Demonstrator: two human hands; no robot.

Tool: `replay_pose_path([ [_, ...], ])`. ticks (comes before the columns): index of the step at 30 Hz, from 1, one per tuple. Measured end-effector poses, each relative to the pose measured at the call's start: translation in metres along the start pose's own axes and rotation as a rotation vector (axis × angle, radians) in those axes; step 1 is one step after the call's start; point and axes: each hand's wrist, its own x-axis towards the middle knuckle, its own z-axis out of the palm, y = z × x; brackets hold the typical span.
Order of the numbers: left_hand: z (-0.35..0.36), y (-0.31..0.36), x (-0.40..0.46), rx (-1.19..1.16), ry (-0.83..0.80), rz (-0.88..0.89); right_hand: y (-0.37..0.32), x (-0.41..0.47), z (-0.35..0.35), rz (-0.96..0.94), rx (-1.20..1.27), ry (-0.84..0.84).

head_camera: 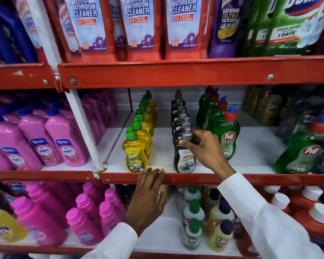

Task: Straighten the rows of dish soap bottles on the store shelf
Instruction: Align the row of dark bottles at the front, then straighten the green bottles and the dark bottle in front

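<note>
Shelf: middle shelf (251, 152) of a red metal rack, white board with a red front lip, carrying three rows of dish soap bottles that run from the lip toward the back.
Yellow row: yellow bottles (134, 156) with green caps stand in single file at the left, the front one just behind the lip.
Dark row: dark bottles (183, 159) with grey caps stand in single file in the middle, well apart from the yellow row, the front one at the lip.
Green row: green bottles (226, 139) with red and blue caps stand to the right of the dark row, set further back from the lip; a larger green bottle (303, 152) stands near the lip at the far right.
Right hand: the right hand (204, 146) reaches in from the lower right in a white sleeve and grips the neck of the front dark bottle, fingers wrapped just below its grey cap.
Left hand: the left hand (148, 195) is flat and holds nothing, its fingertips (153, 171) resting on the red lip just beside the front yellow bottle.
Neighbours: pink bottles (64, 144) fill the bay to the left; bathroom cleaner pouches (138, 23) stand on the shelf above.
</note>
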Motion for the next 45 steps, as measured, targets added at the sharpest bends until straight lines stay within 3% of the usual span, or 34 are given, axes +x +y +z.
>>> replay_pose_path([
  [7,0.005,0.009,-0.001,0.027,-0.037,-0.042,-0.002,0.005,0.000,0.032,0.010,-0.017],
  [12,0.015,0.028,0.004,0.051,-0.039,-0.012,0.006,-0.016,-0.012,0.023,0.034,0.072],
  [17,0.029,0.056,0.012,0.089,-0.046,0.063,0.055,-0.069,-0.031,-0.047,-0.018,0.476],
  [20,0.038,0.077,0.017,0.111,-0.050,0.081,0.096,-0.086,-0.043,0.012,-0.070,0.701],
  [28,0.057,0.109,0.027,0.183,-0.051,0.109,0.156,-0.068,-0.098,0.275,-0.111,0.921],
  [32,0.059,0.110,0.028,0.182,-0.041,0.099,0.177,-0.056,-0.116,0.361,-0.134,0.909],
  [37,0.059,0.113,0.029,0.179,-0.032,0.080,0.176,-0.047,-0.129,0.330,-0.072,0.912],
  [45,0.060,0.115,0.027,0.161,-0.029,0.063,0.123,-0.049,-0.076,0.213,-0.061,0.648],
])
